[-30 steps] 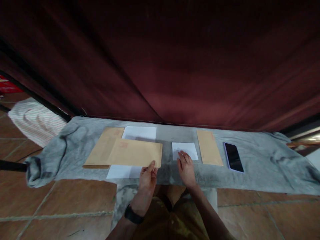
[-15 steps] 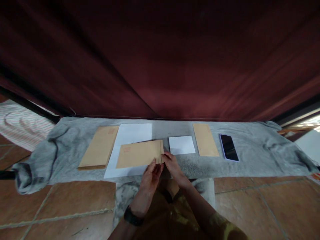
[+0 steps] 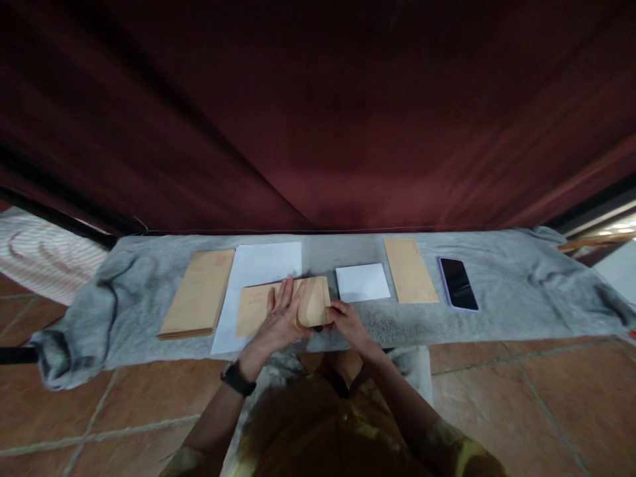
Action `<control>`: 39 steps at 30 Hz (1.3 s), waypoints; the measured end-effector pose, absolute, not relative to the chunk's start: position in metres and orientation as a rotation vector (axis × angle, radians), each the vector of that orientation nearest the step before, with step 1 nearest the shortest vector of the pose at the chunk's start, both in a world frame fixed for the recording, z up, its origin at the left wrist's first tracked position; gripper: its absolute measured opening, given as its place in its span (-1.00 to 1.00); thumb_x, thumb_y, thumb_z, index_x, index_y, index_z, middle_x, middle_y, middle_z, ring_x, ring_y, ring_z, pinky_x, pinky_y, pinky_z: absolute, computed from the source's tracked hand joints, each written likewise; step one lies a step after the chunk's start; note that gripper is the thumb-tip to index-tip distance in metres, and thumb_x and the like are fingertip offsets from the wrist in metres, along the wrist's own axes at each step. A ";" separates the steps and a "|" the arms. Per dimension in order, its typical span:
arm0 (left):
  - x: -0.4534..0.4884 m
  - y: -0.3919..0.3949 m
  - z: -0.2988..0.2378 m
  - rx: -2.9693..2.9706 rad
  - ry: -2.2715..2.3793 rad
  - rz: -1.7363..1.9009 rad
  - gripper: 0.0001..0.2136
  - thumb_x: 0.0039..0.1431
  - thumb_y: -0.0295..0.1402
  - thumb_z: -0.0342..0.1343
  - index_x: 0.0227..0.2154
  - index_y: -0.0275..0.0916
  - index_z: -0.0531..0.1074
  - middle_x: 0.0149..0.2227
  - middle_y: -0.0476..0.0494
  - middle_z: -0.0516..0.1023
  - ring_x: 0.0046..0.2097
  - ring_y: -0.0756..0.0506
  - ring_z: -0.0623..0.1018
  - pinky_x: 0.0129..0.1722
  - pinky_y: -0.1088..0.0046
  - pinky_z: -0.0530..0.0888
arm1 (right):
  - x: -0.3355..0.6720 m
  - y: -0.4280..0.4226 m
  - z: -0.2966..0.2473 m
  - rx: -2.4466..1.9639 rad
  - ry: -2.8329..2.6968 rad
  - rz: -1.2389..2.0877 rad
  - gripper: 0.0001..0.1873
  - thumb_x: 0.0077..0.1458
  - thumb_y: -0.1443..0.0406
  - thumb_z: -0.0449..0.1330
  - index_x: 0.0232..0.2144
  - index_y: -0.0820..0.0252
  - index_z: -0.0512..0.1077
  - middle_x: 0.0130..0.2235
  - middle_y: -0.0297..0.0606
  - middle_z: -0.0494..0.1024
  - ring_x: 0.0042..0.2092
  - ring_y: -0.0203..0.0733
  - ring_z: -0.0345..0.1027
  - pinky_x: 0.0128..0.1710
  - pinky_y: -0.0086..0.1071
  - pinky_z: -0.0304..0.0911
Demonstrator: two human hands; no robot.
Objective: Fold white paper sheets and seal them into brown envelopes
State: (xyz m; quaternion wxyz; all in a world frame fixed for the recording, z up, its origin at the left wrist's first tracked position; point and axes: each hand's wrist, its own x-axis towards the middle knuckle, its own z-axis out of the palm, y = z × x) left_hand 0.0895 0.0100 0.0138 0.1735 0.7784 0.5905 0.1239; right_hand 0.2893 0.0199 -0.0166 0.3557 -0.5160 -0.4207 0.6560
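A: Left hand?
B: Spread flat across the middle of the envelope, palm down, not gripping. It hides a good chunk of it; only the left part and the right end show.
A: Right hand?
B: Pinching the envelope's right end, near the lower corner. Tips half hidden at the edge, so exact finger contact is unclear.
A: Where's the envelope sitting?
B: Front middle of the bench, over the sheets. Can't tell if it lies flat or is lifted a bit. Dark patch under its lower right edge, too small to make out.
A: Anything in it?
B: Can't see inside. Red print at its left, too blurry to read.
A: Other containers?
B: Stack of brown envelopes to the left, edges showing at the front, count unclear, insides hidden. One spare envelope on the right, contents hidden too.
A: Between?
B: Cards, white, just right of the envelope; one or several, can't tell. Phone right of the spare envelope, screen dark.
A: Cut off?
B: Striped fabric at the left border, white thing at the right one, unidentifiable.
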 end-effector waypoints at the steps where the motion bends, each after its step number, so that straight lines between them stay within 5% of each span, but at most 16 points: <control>1: 0.084 0.016 0.010 2.242 1.658 0.271 0.23 -0.20 -0.07 0.44 0.45 -0.19 -0.20 0.48 -0.50 -0.24 0.47 -0.47 -0.15 0.37 -0.23 -0.14 | 0.290 0.020 -0.016 -1.315 -1.104 1.700 -0.83 -0.01 0.16 0.16 -0.46 0.11 0.46 -0.45 -0.33 0.47 -0.46 -0.23 0.32 -0.47 -0.37 0.36; 17: 0.078 0.020 0.009 2.375 1.527 0.208 0.25 -0.21 -0.04 0.41 0.44 -0.12 -0.29 0.40 -0.41 0.03 0.43 -0.42 0.03 0.38 -0.17 -0.20 | 0.297 0.017 -0.023 -1.347 -1.215 1.655 -0.86 0.06 0.21 0.16 -0.48 0.11 0.36 -0.54 -0.42 0.40 -0.49 -0.27 0.33 -0.48 -0.43 0.36; 19: 0.078 0.019 0.008 2.380 1.529 0.214 0.23 -0.19 -0.05 0.40 0.44 -0.12 -0.29 0.40 -0.41 0.03 0.43 -0.42 0.03 0.38 -0.17 -0.20 | 0.297 0.015 -0.020 -1.418 -1.314 1.510 -0.97 0.08 0.28 0.16 -0.39 0.10 0.37 -0.48 -0.41 0.44 -0.44 -0.25 0.37 -0.42 -0.42 0.35; 23: 0.078 0.019 0.005 2.405 1.543 0.207 0.22 -0.19 -0.04 0.40 0.44 -0.14 -0.26 0.41 -0.43 0.02 0.42 -0.45 0.07 0.37 -0.17 -0.20 | 0.295 0.008 -0.010 -1.617 -1.706 0.864 -0.74 0.10 0.41 0.16 -0.14 0.10 0.37 -0.17 -0.23 0.53 -0.15 -0.12 0.45 -0.15 -0.30 0.37; 26: 0.078 0.018 0.005 2.421 1.555 0.216 0.22 -0.20 -0.03 0.40 0.44 -0.15 -0.24 0.42 -0.44 0.01 0.42 -0.45 0.07 0.38 -0.17 -0.20 | 0.295 0.006 -0.006 -1.650 -1.922 0.648 -0.80 0.16 0.41 0.15 -0.15 0.10 0.41 -0.12 -0.15 0.53 -0.08 -0.05 0.43 -0.08 -0.26 0.35; 34: 0.080 0.017 0.007 2.462 1.545 0.243 0.21 -0.21 -0.03 0.41 0.43 -0.19 -0.18 0.40 -0.48 0.07 0.42 -0.48 0.05 0.37 -0.19 -0.17 | 0.296 0.033 -0.010 -1.489 -1.665 1.227 -0.77 0.11 0.42 0.09 -0.34 0.11 0.54 -0.29 -0.27 0.60 -0.27 -0.17 0.46 -0.26 -0.38 0.29; 37: 0.081 0.018 0.007 2.447 1.538 0.236 0.23 -0.21 -0.03 0.42 0.44 -0.18 -0.22 0.41 -0.49 0.05 0.43 -0.48 0.04 0.37 -0.21 -0.17 | 0.292 0.040 -0.010 -1.302 -1.269 1.618 -0.86 0.09 0.27 0.17 -0.33 0.15 0.53 -0.35 -0.30 0.59 -0.33 -0.18 0.46 -0.31 -0.37 0.32; 39: 0.083 0.017 0.009 2.431 1.532 0.240 0.23 -0.20 -0.04 0.42 0.45 -0.17 -0.24 0.42 -0.48 0.03 0.43 -0.47 0.02 0.37 -0.21 -0.17 | 0.288 0.043 -0.009 -1.181 -1.067 1.812 -0.74 0.11 0.13 0.19 -0.28 0.18 0.52 -0.38 -0.27 0.59 -0.37 -0.16 0.46 -0.34 -0.33 0.36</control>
